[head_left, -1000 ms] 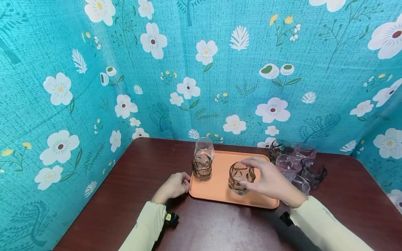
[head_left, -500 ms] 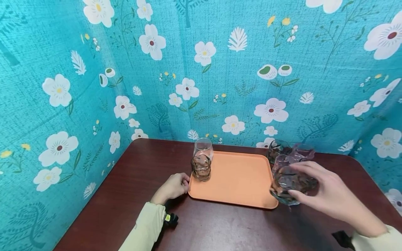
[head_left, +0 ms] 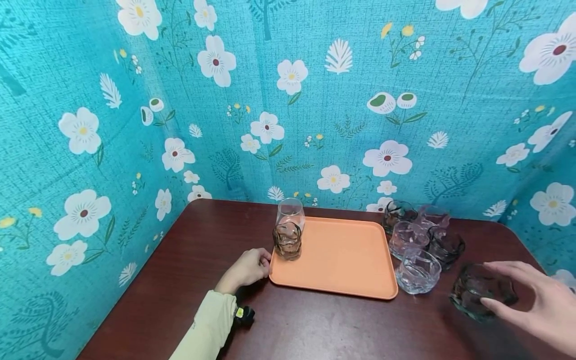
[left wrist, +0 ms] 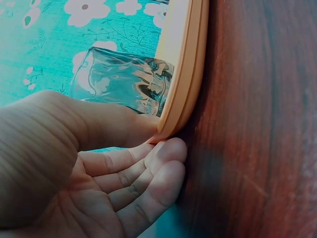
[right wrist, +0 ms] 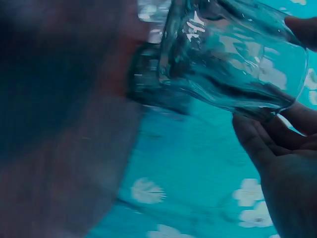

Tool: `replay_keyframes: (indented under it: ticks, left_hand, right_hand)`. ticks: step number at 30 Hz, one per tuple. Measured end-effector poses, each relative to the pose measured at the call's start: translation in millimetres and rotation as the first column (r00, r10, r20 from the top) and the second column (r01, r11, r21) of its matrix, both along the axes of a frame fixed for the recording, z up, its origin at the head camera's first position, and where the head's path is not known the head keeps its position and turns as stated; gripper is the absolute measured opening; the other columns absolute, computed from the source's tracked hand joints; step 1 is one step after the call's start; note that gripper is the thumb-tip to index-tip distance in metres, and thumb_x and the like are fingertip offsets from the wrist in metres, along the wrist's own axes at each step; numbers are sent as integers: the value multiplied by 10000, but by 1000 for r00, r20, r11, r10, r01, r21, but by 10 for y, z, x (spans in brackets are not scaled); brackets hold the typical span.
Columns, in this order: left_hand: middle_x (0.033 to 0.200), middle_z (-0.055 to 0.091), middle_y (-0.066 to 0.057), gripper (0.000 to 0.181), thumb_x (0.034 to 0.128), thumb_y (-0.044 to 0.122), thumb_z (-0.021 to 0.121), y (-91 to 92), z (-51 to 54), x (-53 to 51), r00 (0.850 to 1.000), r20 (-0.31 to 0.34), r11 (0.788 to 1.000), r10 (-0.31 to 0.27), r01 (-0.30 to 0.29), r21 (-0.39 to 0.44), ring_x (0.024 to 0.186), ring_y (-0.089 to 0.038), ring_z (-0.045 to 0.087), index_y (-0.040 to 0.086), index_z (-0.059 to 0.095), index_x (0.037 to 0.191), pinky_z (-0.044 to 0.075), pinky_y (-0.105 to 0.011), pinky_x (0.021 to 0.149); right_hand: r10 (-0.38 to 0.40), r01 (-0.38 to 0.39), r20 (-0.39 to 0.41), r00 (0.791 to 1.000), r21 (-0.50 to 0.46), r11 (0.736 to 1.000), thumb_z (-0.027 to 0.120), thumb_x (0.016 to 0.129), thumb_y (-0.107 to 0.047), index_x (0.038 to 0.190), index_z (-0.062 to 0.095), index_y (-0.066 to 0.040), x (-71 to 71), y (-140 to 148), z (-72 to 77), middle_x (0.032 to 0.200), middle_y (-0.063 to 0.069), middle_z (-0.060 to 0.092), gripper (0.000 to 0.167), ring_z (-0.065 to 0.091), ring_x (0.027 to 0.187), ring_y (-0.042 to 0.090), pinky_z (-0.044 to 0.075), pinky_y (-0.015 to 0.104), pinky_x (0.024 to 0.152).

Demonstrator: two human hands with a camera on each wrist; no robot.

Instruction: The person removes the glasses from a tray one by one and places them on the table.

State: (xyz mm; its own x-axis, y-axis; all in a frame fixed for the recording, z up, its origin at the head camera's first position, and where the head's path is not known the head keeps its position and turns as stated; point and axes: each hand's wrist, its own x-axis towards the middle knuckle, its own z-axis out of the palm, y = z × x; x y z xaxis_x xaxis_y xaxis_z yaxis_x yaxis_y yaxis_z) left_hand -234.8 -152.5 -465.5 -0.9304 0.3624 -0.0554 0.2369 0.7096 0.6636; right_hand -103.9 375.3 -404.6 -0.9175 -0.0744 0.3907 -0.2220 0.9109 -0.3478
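My left hand (head_left: 247, 267) pinches the left edge of an orange tray (head_left: 346, 260). In the left wrist view the thumb lies on the tray rim (left wrist: 185, 64) with the fingers beneath it. Toward the right edge of the head view, my right hand (head_left: 542, 302) grips a dark tinted drinking glass (head_left: 472, 292) between thumb and fingers. That glass (right wrist: 223, 59) appears slightly above the table in the right wrist view. At the tray's left end stands a brown tinted glass (head_left: 288, 242), with a clear glass (head_left: 290, 206) behind it.
Right of the tray several glasses stand close together: a clear glass (head_left: 418, 272), a pinkish glass (head_left: 408, 240), a dark glass (head_left: 445, 247) and others behind. The dark wooden table (head_left: 315, 325) meets a flowered blue cloth (head_left: 270, 100) at its back and left.
My right hand has carried the tinted glass from over the tray to the right, past the cluster of glasses. My left hand has stayed at the tray's edge.
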Motion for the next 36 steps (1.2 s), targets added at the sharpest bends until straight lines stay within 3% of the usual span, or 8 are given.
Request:
replay_keyframes:
  ticks: [7, 19, 25, 29, 33, 36]
  left_hand:
    - [712, 563, -2, 222, 765, 3, 587, 4, -30, 1, 1000, 3, 1000, -4, 4, 11, 593, -100, 526, -13, 603, 986, 437, -272, 590]
    - [721, 564, 1, 206, 791, 4, 584, 14, -45, 1, 1000, 15, 1000, -6, 6, 12, 594, -110, 530, -10, 600, 995, 438, -281, 588]
    - [720, 565, -4, 209, 788, -5, 577, 8, -39, 2, 1000, 12, 1000, 5, -5, 1, 598, -112, 529, -13, 601, 995, 440, -281, 592]
    - [717, 563, -2, 201, 789, -4, 574, 4, -34, 1, 1000, 13, 1000, 12, -12, 0, 602, -113, 525, -8, 603, 988, 438, -276, 590]
    - [721, 562, 1, 206, 787, -4, 571, -1, -25, 0, 1000, 9, 1000, 6, -6, -5, 608, -110, 522, -12, 602, 990, 437, -270, 594]
    - [720, 563, -1, 208, 786, -9, 571, -2, -23, -2, 1000, 4, 1000, 6, -6, -11, 607, -112, 522, -15, 601, 992, 439, -279, 599]
  right_hand:
    - [23, -23, 99, 995, -3, 1000, 820, 701, -345, 1282, 511, 10, -189, 168, -293, 1196, 246, 470, 747, 456, 993, 462, 390, 575, 648]
    - [65, -63, 76, 995, -33, 997, 819, 716, -287, 1260, 530, -1, -331, 183, -421, 1198, 198, 496, 679, 470, 1011, 413, 397, 507, 664]
    - [65, -61, 119, 991, -42, 997, 798, 744, -296, 1312, 477, 20, -357, 182, -428, 1219, 239, 467, 725, 450, 1040, 459, 385, 563, 678]
    - [65, -59, 146, 987, -45, 997, 791, 755, -288, 1385, 392, 24, -379, 141, -379, 1257, 290, 430, 808, 411, 1082, 514, 348, 608, 722]
    - [77, -71, 77, 994, -76, 995, 790, 761, -247, 1423, 370, -28, -409, 17, -191, 1300, 286, 411, 814, 375, 1146, 521, 301, 639, 764]
    - [115, -114, -1, 993, -84, 990, 808, 740, -225, 1423, 415, -129, -449, -181, -9, 1328, 196, 440, 794, 401, 1206, 358, 352, 516, 837]
